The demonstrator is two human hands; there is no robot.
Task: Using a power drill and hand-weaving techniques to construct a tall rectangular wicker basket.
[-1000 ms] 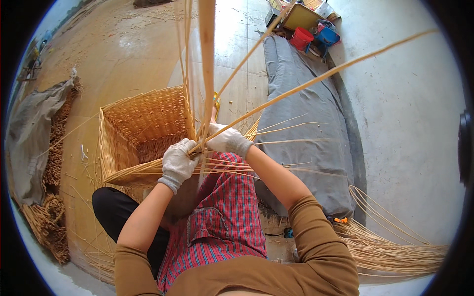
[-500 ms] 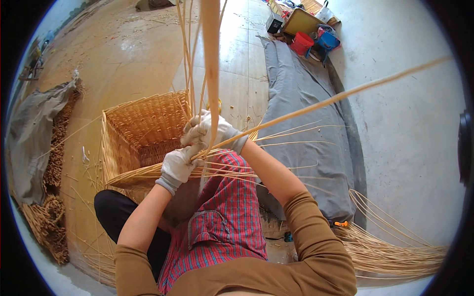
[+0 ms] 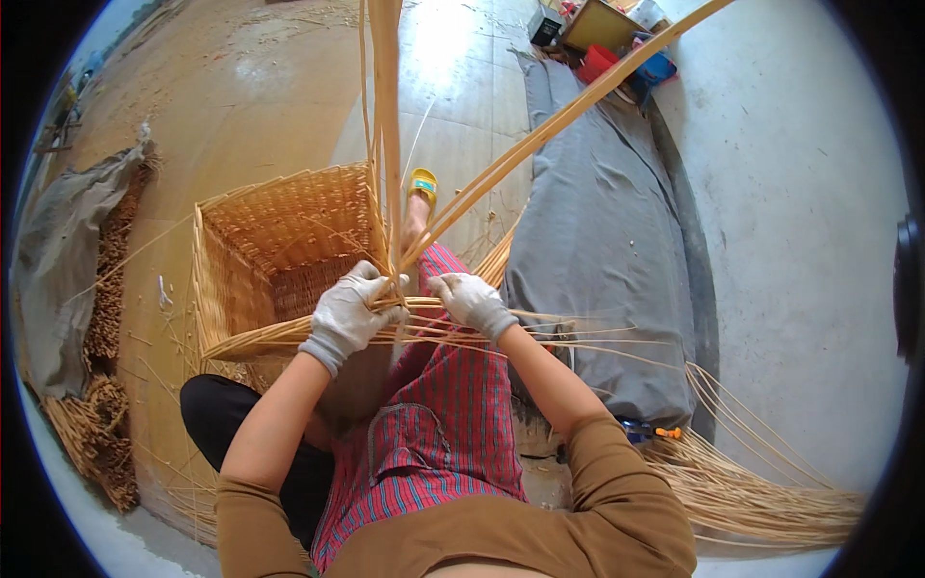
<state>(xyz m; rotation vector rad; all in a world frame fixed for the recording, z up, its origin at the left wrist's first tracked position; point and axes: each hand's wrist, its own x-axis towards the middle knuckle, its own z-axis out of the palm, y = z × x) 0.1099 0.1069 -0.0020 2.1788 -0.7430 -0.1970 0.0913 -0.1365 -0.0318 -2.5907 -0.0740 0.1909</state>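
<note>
A rectangular wicker basket [image 3: 299, 222] sits in front of me, its open top facing up. My left hand [image 3: 349, 313], in a pale work glove, is closed around willow rods at the basket's near right corner. From this corner, long upright rods [image 3: 386, 106] rise toward the camera and others slant up to the right. Just right of the corner, my gloved right hand [image 3: 470, 301] is closed on thin willow rods [image 3: 424, 302] that run sideways off the rim. Its fingertips partly hide the rods.
A grey cloth [image 3: 602, 241] lies along the floor to my right, with a bundle of loose rods [image 3: 761, 496] below it. On the left, more rods [image 3: 108, 308] lie under a grey sheet [image 3: 63, 260]. My foot wears a yellow slipper [image 3: 423, 181]. Red and blue containers stand far right.
My right hand has moved right and down, away from the upright rods. The slanting rods now point more steeply upward. My left hand stays at the corner.
</note>
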